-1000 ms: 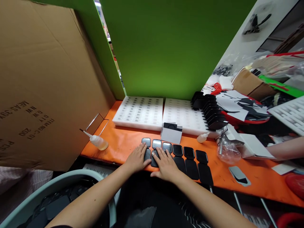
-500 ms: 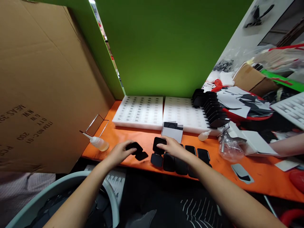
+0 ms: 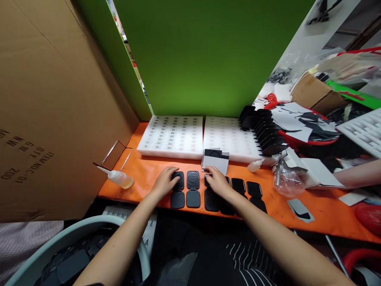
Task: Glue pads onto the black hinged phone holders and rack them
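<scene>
Several black hinged cases lie opened out in a row along the orange table's front. My left hand is at the leftmost black hinged case, thumb and fingers around its ribbed upper panel, which lies flat on the table. To its right, another black hinged case lies untouched, its round ribbed pattern facing up. My right hand rests over the upper panel of the third black hinged case, its thumb and fingertips apart. The hand hides much of that panel and part of its neighbour.
Two white foam trays with small metal pieces stand behind, with black panels upright on the right one. Grey cards lie before them. Bottles stand at left and right. A tub of black parts is below left; another person's arm enters right.
The left case went from tilted in my left hand to flat on the table. My right hand let go of the second case and moved right to the third. The view shifted slightly.
</scene>
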A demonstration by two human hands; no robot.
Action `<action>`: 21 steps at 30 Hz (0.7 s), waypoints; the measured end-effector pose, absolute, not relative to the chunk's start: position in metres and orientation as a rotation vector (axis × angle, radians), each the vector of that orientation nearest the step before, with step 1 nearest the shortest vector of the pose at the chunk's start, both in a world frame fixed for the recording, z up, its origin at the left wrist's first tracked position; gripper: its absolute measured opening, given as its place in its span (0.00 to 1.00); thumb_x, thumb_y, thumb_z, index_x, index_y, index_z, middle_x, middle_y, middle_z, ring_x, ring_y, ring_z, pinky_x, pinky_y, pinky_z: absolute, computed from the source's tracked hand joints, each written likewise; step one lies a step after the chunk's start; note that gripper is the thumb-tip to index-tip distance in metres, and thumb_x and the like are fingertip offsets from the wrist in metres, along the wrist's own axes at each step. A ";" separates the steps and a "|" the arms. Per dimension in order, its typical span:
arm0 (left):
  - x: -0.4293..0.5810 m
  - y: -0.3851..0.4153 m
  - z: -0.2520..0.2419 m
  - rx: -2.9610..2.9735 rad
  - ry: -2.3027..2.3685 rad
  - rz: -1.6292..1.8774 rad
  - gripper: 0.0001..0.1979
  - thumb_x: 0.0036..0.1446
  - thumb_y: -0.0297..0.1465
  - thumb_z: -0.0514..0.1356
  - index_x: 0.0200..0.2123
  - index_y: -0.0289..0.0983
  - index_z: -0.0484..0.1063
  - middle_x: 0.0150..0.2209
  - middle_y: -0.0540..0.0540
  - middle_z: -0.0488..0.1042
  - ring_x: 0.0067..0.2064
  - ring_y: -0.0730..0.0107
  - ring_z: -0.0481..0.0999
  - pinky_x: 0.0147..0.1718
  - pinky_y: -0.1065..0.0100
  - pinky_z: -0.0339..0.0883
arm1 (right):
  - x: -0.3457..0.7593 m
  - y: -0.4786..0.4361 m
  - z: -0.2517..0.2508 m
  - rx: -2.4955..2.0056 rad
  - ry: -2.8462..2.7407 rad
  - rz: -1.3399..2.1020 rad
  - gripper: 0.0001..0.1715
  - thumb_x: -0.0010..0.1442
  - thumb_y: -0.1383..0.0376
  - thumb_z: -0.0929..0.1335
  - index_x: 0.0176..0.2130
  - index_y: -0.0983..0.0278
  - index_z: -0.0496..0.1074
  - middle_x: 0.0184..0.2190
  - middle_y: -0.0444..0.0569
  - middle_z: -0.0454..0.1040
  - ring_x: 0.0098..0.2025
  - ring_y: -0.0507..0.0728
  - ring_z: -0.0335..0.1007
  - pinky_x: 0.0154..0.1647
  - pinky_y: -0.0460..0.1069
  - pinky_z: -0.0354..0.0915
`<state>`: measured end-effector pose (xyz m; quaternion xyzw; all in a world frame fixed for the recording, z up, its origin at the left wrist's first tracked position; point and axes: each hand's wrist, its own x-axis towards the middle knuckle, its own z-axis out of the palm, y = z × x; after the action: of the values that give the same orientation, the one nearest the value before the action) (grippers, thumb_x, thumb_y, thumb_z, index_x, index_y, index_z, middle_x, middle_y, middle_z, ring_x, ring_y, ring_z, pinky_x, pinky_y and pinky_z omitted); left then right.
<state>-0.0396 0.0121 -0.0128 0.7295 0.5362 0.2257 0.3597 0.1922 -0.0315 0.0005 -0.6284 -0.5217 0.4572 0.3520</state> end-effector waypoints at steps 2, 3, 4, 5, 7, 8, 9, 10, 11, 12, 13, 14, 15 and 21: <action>-0.034 -0.011 -0.010 1.862 1.388 0.664 0.15 0.57 0.33 0.54 0.46 0.38 0.70 0.47 0.43 0.71 0.50 0.62 0.70 0.52 0.59 0.63 | 0.197 -0.056 0.006 -1.481 -0.934 1.512 0.27 0.53 0.72 0.62 0.53 0.62 0.63 0.50 0.54 0.71 0.44 0.54 0.70 0.42 0.50 0.66; -0.029 -0.022 -0.010 1.850 1.374 0.701 0.14 0.58 0.34 0.53 0.45 0.39 0.71 0.45 0.44 0.73 0.48 0.63 0.71 0.48 0.61 0.66 | 0.199 -0.069 0.008 -1.391 -0.744 1.656 0.30 0.52 0.72 0.63 0.55 0.61 0.60 0.50 0.53 0.71 0.40 0.53 0.71 0.37 0.48 0.68; -0.024 -0.031 -0.010 1.850 1.358 0.728 0.13 0.58 0.33 0.53 0.44 0.39 0.71 0.43 0.44 0.74 0.45 0.65 0.73 0.45 0.63 0.68 | 0.199 -0.080 0.009 -1.314 -0.594 1.755 0.33 0.51 0.71 0.64 0.56 0.59 0.57 0.52 0.53 0.70 0.36 0.52 0.71 0.33 0.47 0.68; -0.018 -0.039 -0.011 1.873 1.345 0.738 0.12 0.58 0.33 0.53 0.43 0.39 0.72 0.41 0.45 0.74 0.43 0.66 0.73 0.43 0.65 0.68 | 0.199 -0.090 0.008 -1.268 -0.496 1.806 0.35 0.51 0.69 0.66 0.57 0.58 0.56 0.53 0.52 0.69 0.34 0.51 0.71 0.31 0.47 0.67; -0.006 -0.050 -0.015 2.000 1.329 0.684 0.10 0.59 0.31 0.53 0.40 0.39 0.73 0.38 0.46 0.74 0.42 0.66 0.73 0.43 0.65 0.68 | 0.197 -0.102 0.003 -1.317 -0.476 1.777 0.32 0.52 0.66 0.67 0.56 0.58 0.58 0.52 0.52 0.70 0.32 0.51 0.70 0.29 0.47 0.67; 0.000 -0.053 -0.017 2.085 1.321 0.626 0.10 0.59 0.30 0.53 0.40 0.40 0.73 0.37 0.46 0.74 0.42 0.65 0.73 0.43 0.64 0.67 | 0.196 -0.105 -0.002 -1.402 -0.578 1.699 0.28 0.54 0.63 0.66 0.54 0.59 0.61 0.50 0.52 0.71 0.32 0.52 0.70 0.30 0.48 0.67; 0.004 -0.055 -0.019 2.161 1.309 0.556 0.10 0.59 0.29 0.53 0.40 0.40 0.73 0.37 0.46 0.74 0.42 0.64 0.72 0.44 0.62 0.67 | 0.194 -0.105 -0.007 -1.505 -0.755 1.575 0.22 0.55 0.62 0.65 0.51 0.60 0.65 0.48 0.52 0.73 0.34 0.54 0.70 0.32 0.49 0.67; 0.007 -0.056 -0.022 2.215 1.301 0.484 0.10 0.58 0.29 0.54 0.41 0.40 0.72 0.38 0.45 0.73 0.43 0.63 0.71 0.44 0.61 0.66 | 0.192 -0.103 -0.012 -1.607 -0.984 1.408 0.18 0.56 0.61 0.64 0.47 0.61 0.69 0.45 0.52 0.74 0.37 0.55 0.69 0.36 0.51 0.66; 0.009 -0.057 -0.024 2.243 1.299 0.423 0.10 0.57 0.29 0.55 0.42 0.40 0.71 0.40 0.45 0.73 0.44 0.61 0.71 0.44 0.60 0.66 | 0.190 -0.100 -0.016 -1.692 -1.233 1.219 0.14 0.58 0.62 0.63 0.43 0.61 0.72 0.42 0.52 0.74 0.40 0.57 0.68 0.40 0.52 0.65; 0.010 -0.057 -0.026 2.248 1.304 0.377 0.11 0.56 0.28 0.57 0.44 0.40 0.70 0.41 0.45 0.72 0.45 0.60 0.70 0.44 0.59 0.66 | 0.188 -0.096 -0.019 -1.756 -1.470 1.035 0.13 0.59 0.62 0.62 0.40 0.61 0.74 0.41 0.52 0.74 0.42 0.58 0.67 0.43 0.53 0.63; 0.010 -0.058 -0.027 2.241 1.316 0.347 0.13 0.55 0.28 0.58 0.45 0.40 0.68 0.42 0.45 0.72 0.45 0.60 0.70 0.44 0.59 0.66 | 0.185 -0.091 -0.021 -1.805 -1.672 0.885 0.13 0.60 0.62 0.62 0.38 0.61 0.75 0.40 0.52 0.74 0.44 0.59 0.65 0.46 0.53 0.61; 0.010 -0.059 -0.029 2.230 1.328 0.330 0.14 0.54 0.28 0.59 0.45 0.39 0.67 0.43 0.45 0.71 0.46 0.60 0.69 0.45 0.59 0.65 | 0.182 -0.087 -0.021 -1.856 -1.822 0.780 0.13 0.60 0.62 0.62 0.38 0.61 0.76 0.39 0.52 0.73 0.45 0.59 0.64 0.47 0.54 0.59; 0.009 -0.060 -0.030 2.221 1.336 0.323 0.15 0.53 0.27 0.60 0.45 0.39 0.66 0.43 0.45 0.71 0.46 0.60 0.69 0.45 0.59 0.65 | 0.178 -0.083 -0.021 -1.914 -1.920 0.715 0.13 0.60 0.61 0.63 0.39 0.60 0.76 0.38 0.52 0.73 0.44 0.60 0.63 0.46 0.54 0.58; 0.006 -0.061 -0.034 2.200 1.333 0.327 0.14 0.53 0.28 0.61 0.43 0.39 0.65 0.43 0.46 0.70 0.46 0.61 0.68 0.46 0.60 0.64 | 0.161 -0.067 -0.017 -2.056 -2.036 0.652 0.11 0.60 0.61 0.64 0.32 0.61 0.74 0.35 0.49 0.73 0.42 0.59 0.63 0.41 0.53 0.55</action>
<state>0.0057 -0.0607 -0.0343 0.8166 0.4950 0.1216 0.2708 0.1612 -0.0669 -0.0168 -0.6906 -0.6838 0.2189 0.0875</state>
